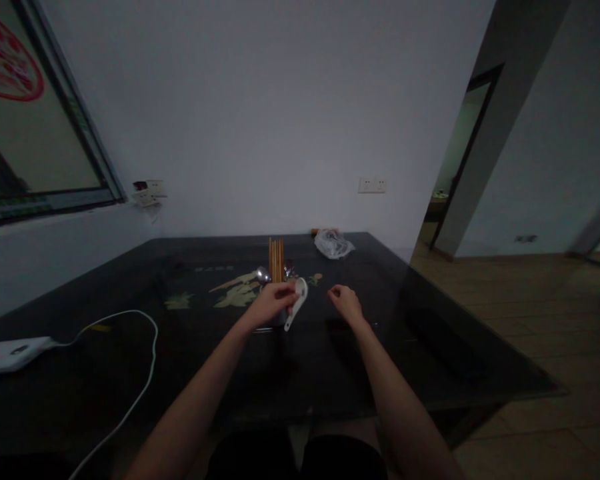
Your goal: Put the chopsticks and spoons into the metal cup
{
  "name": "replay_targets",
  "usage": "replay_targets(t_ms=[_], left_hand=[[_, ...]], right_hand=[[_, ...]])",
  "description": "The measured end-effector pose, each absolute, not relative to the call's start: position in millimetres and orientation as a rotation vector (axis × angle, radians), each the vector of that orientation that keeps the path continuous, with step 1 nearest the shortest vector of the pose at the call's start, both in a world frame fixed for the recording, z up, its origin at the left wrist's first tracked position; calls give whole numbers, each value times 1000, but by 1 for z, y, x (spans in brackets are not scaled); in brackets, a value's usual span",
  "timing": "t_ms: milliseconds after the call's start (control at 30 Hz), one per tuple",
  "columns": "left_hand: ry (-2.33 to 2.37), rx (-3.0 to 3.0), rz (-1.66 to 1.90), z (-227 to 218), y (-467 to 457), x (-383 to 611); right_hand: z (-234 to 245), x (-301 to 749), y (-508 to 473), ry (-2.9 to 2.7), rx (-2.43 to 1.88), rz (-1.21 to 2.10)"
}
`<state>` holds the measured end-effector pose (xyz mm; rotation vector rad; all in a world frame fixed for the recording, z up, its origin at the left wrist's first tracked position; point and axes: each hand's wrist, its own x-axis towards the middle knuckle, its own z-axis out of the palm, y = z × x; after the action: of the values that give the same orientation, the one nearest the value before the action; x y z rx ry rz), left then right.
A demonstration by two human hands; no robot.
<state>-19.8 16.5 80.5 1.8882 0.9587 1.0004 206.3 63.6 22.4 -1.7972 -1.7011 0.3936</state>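
My left hand (273, 303) is closed around a white ceramic spoon (297, 303), whose bowl points up and handle slants down to the left. Right behind that hand stands a utensil holder with several wooden chopsticks (276, 260) upright in it and a metal spoon (263, 275) leaning out to the left. My right hand (345, 301) hovers a little to the right of the holder, fingers loosely curled, with nothing visible in them. Both hands are over the dark glass table (430, 333).
A crumpled clear plastic bag (333, 244) lies at the table's far edge. A white power strip (10, 353) with a white cable (145, 373) sits at the left. The wall is behind the table; a doorway and wooden floor lie to the right.
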Motion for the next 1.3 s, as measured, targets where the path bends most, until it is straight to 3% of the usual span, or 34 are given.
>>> replay_targets(t_ms=[167, 300, 833, 1300], left_hand=[[920, 1417, 1708, 91, 33, -56], [1050, 1329, 1892, 84, 42, -67], [1473, 1873, 1638, 60, 50, -60], [1736, 2296, 1436, 56, 46, -58]], right_hand=[[17, 185, 59, -1801, -1544, 453], [12, 164, 53, -1783, -1240, 593], [-3, 91, 61, -1601, -713, 1087], [-9, 89, 57, -1588, -907, 966]])
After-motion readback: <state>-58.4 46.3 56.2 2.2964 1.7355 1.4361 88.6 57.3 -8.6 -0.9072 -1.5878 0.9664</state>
